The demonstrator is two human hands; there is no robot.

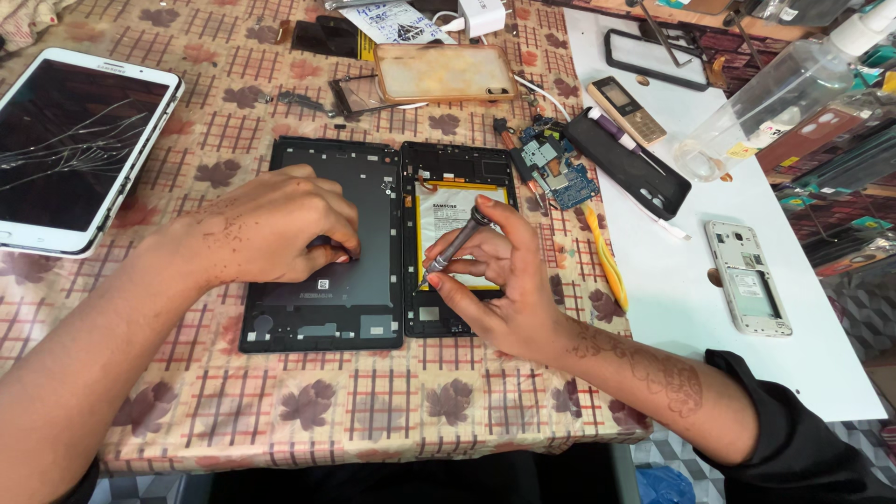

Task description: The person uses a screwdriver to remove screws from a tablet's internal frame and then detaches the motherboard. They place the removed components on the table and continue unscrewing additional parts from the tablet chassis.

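1. The right hand (504, 280) is closed in a pen-like grip around a slim grey screwdriver (455, 245), just right of the frame's centre. The tip points down-left, at the left edge of the opened tablet body (457, 238).
2. That tablet body lies in the middle of the frame on the table (373, 411), its battery (448, 219) exposed, with a dark back cover (322, 308) just beside it on the left.
3. The left hand (271, 229) rests knuckles-up on the back cover with the fingers curled under; it presses down and holds nothing that I can see.
4. To do this well, I judge the driver should stand squarely in the screw head before any turning, since a slanted tip can slip and strip it.
5. The tip works close to the battery, so light pressure and short turns seem wise.
6. The left hand would steady things better closer to the tablet body itself.
7. A cracked white tablet (79, 149) sits at the upper left, a small circuit board (560, 173) at the upper centre-right, and a yellow pry tool (607, 261) beside the right hand.
8. Small screws could roll on the patterned cloth, so a fixed spot for them would help.
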